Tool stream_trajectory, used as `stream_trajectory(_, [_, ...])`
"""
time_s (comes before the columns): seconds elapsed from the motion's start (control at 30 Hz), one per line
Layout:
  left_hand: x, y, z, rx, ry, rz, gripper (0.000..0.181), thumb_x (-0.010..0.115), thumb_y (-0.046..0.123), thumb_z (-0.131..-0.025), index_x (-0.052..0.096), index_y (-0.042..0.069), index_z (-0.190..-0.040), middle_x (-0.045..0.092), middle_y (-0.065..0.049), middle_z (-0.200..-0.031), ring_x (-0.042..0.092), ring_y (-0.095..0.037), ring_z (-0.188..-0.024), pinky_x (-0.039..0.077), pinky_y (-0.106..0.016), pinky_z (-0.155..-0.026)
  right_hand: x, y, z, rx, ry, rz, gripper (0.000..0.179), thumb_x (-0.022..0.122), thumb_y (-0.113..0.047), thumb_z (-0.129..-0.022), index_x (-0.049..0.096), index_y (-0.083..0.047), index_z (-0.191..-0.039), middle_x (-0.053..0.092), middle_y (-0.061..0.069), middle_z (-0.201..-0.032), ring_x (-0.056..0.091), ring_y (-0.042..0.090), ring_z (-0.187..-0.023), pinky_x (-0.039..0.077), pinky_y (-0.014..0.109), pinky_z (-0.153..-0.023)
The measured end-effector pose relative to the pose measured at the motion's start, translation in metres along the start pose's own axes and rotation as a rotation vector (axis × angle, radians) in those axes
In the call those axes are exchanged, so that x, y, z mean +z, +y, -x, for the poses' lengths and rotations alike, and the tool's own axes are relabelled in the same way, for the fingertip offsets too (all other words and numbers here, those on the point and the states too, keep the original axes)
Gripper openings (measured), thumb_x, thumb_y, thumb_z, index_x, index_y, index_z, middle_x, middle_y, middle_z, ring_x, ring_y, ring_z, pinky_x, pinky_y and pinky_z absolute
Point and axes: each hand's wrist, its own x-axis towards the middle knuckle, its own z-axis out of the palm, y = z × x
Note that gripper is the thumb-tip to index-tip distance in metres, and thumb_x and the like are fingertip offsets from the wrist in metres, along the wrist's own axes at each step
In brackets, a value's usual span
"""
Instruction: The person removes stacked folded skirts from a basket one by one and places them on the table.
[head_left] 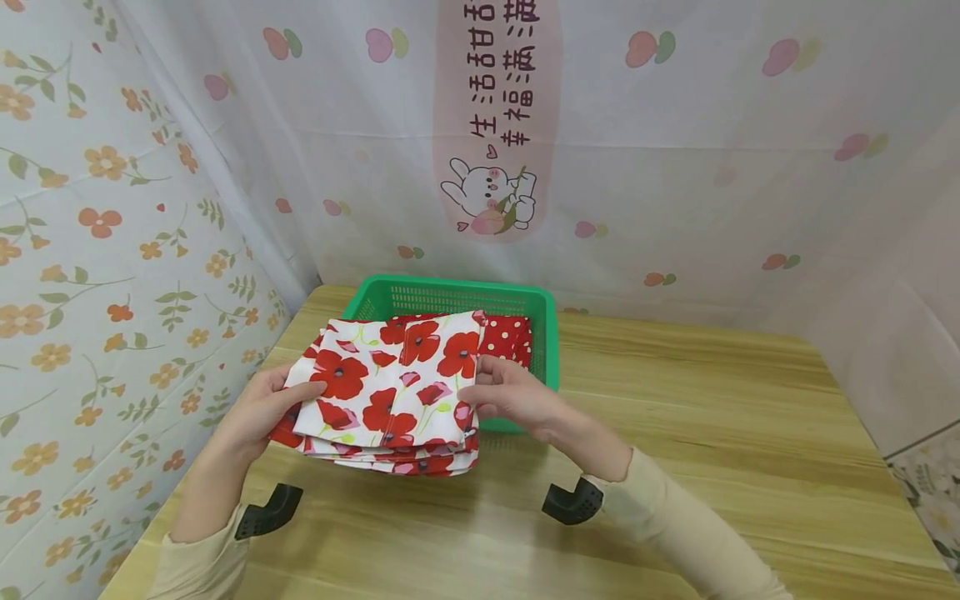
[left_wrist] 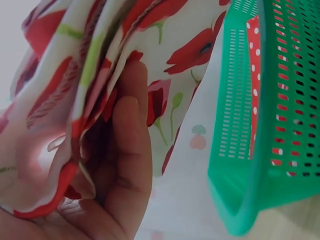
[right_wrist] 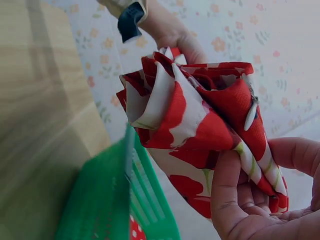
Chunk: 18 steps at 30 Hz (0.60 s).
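A folded poppy-print cushion cover (head_left: pixel 397 379), white with red flowers, is held up in front of a green basket (head_left: pixel 550 350). My left hand (head_left: pixel 262 408) grips its left side, thumb on top and fingers underneath. My right hand (head_left: pixel 513 396) pinches the right edge. In the right wrist view, the cover's stacked folds show side-on, with a white zipper pull (right_wrist: pixel 251 115) hanging at one end. Red polka-dot fabric (head_left: pixel 510 337) lies inside the basket, partly hidden behind the cover.
The basket stands at the back of a wooden table (head_left: pixel 675 417), close to a printed curtain (head_left: pixel 675 167). Another curtain (head_left: pixel 97 292) with orange flowers borders the left side. Black mounts (head_left: pixel 573 502) sit at both wrists.
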Motion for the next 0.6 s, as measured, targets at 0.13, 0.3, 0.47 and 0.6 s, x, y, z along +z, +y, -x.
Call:
stream_trajectory(0.13, [-0.006, -0.011, 0.011, -0.014, -0.013, 0.041, 0.013, 0.053, 0.010, -0.094, 0.059, 0.007, -0.105, 0.070, 0.004, -0.080, 0.069, -0.015, -0.068, 0.056, -0.029, -0.061, 0.008, 0.010, 0.003, 0.018, -0.024, 0.002, 0.048, 0.059, -0.009, -0.088, 0.041, 0.005, -0.130, 0.059, 0.016, -0.120, 0.061, 0.022, -0.103, 0.052, 0.035, -0.084])
stream_trajectory(0.3, [-0.012, -0.024, 0.024, -0.045, -0.030, 0.093, 0.011, 0.052, 0.009, -0.094, 0.059, 0.013, -0.102, 0.071, 0.001, -0.082, 0.069, -0.018, -0.070, 0.056, -0.032, -0.061, 0.019, 0.023, 0.009, 0.027, -0.055, 0.002, 0.048, 0.061, -0.009, -0.088, 0.042, 0.005, -0.130, 0.060, 0.015, -0.119, 0.061, 0.023, -0.104, 0.052, 0.034, -0.085])
stream_trajectory(0.47, [-0.018, -0.037, 0.036, -0.073, -0.066, 0.132, 0.014, 0.050, 0.010, -0.095, 0.057, 0.015, -0.107, 0.071, 0.001, -0.086, 0.070, -0.020, -0.073, 0.056, -0.036, -0.063, 0.031, 0.033, 0.015, 0.025, -0.092, -0.014, 0.048, 0.061, -0.008, -0.087, 0.042, 0.005, -0.129, 0.062, 0.015, -0.115, 0.063, 0.022, -0.100, 0.053, 0.034, -0.082])
stream_trajectory(0.6, [-0.022, -0.049, 0.043, -0.076, -0.119, 0.184, 0.019, 0.047, 0.008, -0.096, 0.054, 0.017, -0.111, 0.071, 0.000, -0.090, 0.070, -0.022, -0.076, 0.056, -0.038, -0.065, 0.039, 0.039, 0.021, 0.038, -0.100, -0.028, 0.048, 0.061, -0.006, -0.087, 0.042, 0.005, -0.129, 0.063, 0.014, -0.114, 0.063, 0.021, -0.099, 0.053, 0.032, -0.080])
